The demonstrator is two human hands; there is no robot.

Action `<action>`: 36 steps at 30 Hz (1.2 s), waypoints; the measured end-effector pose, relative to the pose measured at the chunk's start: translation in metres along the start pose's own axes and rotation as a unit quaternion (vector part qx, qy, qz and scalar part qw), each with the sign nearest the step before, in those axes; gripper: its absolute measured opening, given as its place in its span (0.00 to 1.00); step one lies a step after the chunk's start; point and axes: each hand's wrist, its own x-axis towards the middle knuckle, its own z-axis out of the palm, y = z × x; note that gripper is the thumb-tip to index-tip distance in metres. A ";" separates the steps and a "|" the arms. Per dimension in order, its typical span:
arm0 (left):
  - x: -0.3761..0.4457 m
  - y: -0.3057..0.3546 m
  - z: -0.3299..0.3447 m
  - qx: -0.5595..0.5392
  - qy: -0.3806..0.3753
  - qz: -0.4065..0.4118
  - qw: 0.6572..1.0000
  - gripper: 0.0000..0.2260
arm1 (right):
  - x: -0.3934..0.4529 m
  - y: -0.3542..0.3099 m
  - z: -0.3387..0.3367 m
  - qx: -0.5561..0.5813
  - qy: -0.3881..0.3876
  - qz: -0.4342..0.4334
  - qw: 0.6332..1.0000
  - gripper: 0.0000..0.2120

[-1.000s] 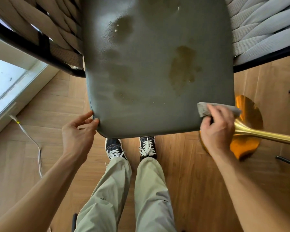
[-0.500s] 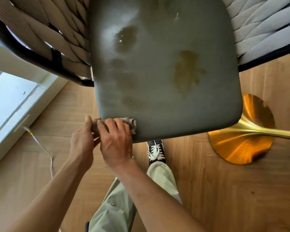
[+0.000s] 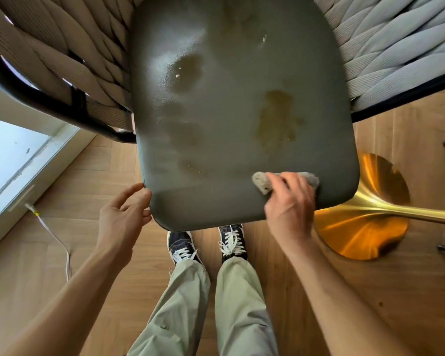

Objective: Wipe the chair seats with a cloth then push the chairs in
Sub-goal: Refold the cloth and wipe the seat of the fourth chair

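One seat is showing, carrying one cloth and two large stains. Two hands are showing: one left hand, one right hand. Two shoes are standing on the floor. One gold base and one cable are lying nearby.

Bare forearms, loose pale sage-green trousers, dark navy lace-up sneakers with white laces.

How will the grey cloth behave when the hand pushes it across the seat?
The cloth looks soft, bunched under the right hand, so it probably folds rather than slides flat. The seat looks smooth and glossy, so it likely glides easily.
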 end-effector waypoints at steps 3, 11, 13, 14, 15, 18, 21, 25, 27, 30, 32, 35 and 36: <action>0.005 0.000 -0.002 0.033 0.005 0.018 0.999 0.12 | 0.011 0.047 -0.014 -0.041 0.003 0.037 0.998 0.17; 0.017 0.016 0.005 0.043 0.029 0.078 0.996 0.09 | 0.038 0.121 -0.037 -0.054 0.012 0.144 0.988 0.18; 0.020 0.014 0.005 0.039 0.023 0.075 0.996 0.09 | 0.037 0.120 -0.036 -0.042 0.025 0.141 0.989 0.19; 0.021 0.014 0.004 0.036 0.022 0.072 0.996 0.09 | 0.036 0.115 -0.034 -0.034 0.033 0.139 0.989 0.18; 0.021 0.013 0.005 0.034 0.022 0.071 0.997 0.09 | 0.034 0.107 -0.032 -0.026 0.038 0.134 0.990 0.18; 0.021 0.013 0.004 0.024 0.019 0.066 0.997 0.10 | 0.025 0.071 -0.022 0.003 0.037 0.083 0.996 0.18; 0.021 0.015 0.003 0.019 0.016 0.054 0.998 0.10 | 0.015 0.026 -0.008 0.047 0.029 0.017 0.998 0.19; 0.020 0.017 0.003 0.015 0.015 0.040 0.999 0.10 | -0.002 -0.044 0.012 0.101 0.011 -0.020 0.995 0.17; 0.020 0.019 0.004 0.012 0.023 0.032 0.999 0.08 | -0.010 -0.081 0.021 0.131 -0.009 -0.029 0.991 0.15; 0.018 0.024 0.006 -0.012 0.030 0.010 0.999 0.06 | -0.019 -0.139 0.030 0.160 -0.051 -0.052 0.984 0.11; 0.017 0.027 0.005 -0.021 0.026 -0.008 0.999 0.10 | -0.022 -0.170 0.036 0.172 -0.074 -0.067 0.980 0.10; 0.015 0.028 0.002 -0.033 0.028 -0.028 0.999 0.15 | -0.023 -0.189 0.041 0.175 -0.087 -0.064 0.979 0.13; 0.015 0.028 0.001 -0.036 0.030 -0.030 0.998 0.16 | -0.023 -0.188 0.042 0.170 -0.089 -0.067 0.979 0.13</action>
